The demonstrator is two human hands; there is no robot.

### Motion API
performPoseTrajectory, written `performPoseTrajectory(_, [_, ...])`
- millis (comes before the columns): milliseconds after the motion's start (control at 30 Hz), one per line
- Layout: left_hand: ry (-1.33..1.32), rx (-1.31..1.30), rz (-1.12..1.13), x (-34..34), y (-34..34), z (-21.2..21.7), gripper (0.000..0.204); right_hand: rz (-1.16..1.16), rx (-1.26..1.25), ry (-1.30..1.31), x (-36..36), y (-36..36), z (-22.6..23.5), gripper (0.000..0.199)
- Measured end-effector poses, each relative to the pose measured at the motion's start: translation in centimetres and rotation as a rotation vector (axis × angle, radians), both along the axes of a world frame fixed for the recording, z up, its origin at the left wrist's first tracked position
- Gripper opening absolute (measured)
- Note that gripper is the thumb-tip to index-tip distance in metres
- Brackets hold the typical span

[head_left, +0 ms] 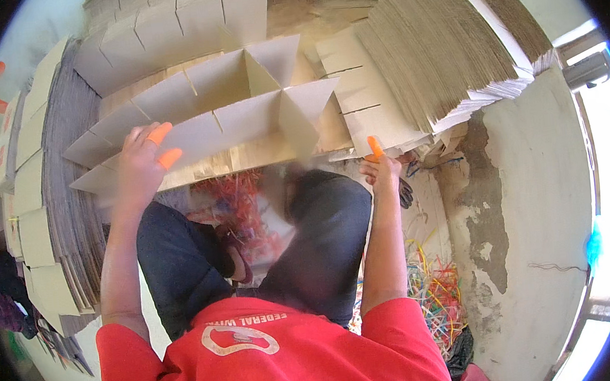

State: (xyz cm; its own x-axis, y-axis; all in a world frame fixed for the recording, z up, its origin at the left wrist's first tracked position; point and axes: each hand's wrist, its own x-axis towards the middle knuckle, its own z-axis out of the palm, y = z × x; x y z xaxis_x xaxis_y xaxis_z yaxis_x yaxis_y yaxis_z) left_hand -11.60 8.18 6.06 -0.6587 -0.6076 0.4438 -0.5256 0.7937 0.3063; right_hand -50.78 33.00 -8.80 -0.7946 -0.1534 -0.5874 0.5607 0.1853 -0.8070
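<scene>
Your left hand (144, 159) is out at eleven o'clock from your chest (291, 362), its orange-covered thumb (170, 159) and forefinger (160, 133) spread, pointing roughly to two. Your right hand (383, 169) sits at one o'clock, an orange-covered digit (374, 146) raised toward twelve, other fingers (369, 172) curled. Both forearms (128, 231) aim near twelve; how tightly either hand closes is hard to tell.

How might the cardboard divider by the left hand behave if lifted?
The divider is probably light for its size: its long strips look thin. They seem fairly stiff, standing on edge without sagging. It may skew, as only one crosspiece shows across the two.
</scene>
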Motion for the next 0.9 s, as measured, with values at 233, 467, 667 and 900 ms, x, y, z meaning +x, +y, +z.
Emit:
performPoseTrajectory(233, [0.012,-0.078,-0.032,0.3,-0.1,0.3,0.041,0.106,-0.439,-0.247,1.4,-3.0,0.9,0.026])
performPoseTrajectory(467, [-0.017,-0.186,-0.057,0.7,-0.4,-1.2,0.040,-0.061,-1.170,-0.373,6.2,-2.1,9.0,0.021])
performPoseTrajectory(667, [0.427,0.594,-0.216,-0.4,1.2,-1.3,0.049,0.018,-1.100,-0.253,12.4,-2.5,13.9,0.014])
performPoseTrajectory(900, [1.075,1.383,-0.398,-4.4,5.7,0.9,0.040,0.578,-0.650,0.307,19.7,-3.1,14.0,0.011])
